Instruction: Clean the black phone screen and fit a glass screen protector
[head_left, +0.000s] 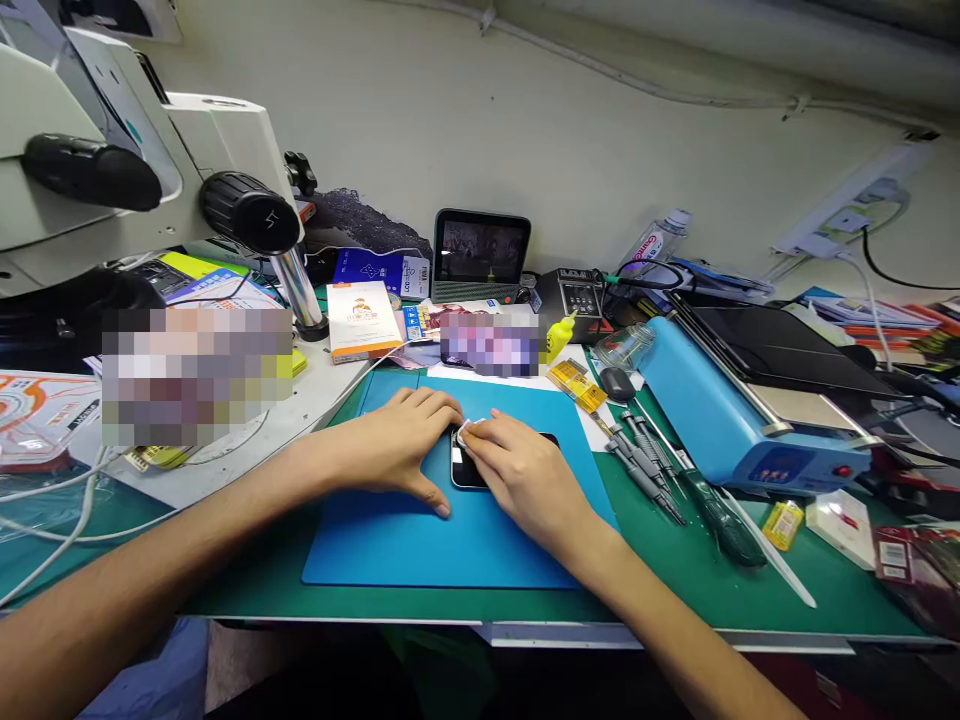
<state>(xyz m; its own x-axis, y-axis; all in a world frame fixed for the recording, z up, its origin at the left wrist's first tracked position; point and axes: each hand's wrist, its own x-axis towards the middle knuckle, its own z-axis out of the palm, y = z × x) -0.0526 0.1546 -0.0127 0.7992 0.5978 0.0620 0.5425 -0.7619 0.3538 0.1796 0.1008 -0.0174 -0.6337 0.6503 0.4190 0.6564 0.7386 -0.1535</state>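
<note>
A smartphone (466, 472) lies flat with its dark screen up on the blue work mat (405, 545). My right hand (517, 465) is closed over it, pinching a small white wipe (462, 430) against the phone's upper left part. Much of the screen is hidden under this hand. My left hand (401, 445) rests on the mat at the phone's left, thumb and fingers spread apart. Its fingertips come close to the phone's top left corner; whether they touch it I cannot tell.
Right of the mat lie several screwdrivers (645, 465), a green-handled tool (724, 515) and a blue heating machine (720, 410). A microscope (247, 210) stands at left. Behind are a white-and-orange box (364, 318), a small display (481, 250) and a yellow bottle (559, 338).
</note>
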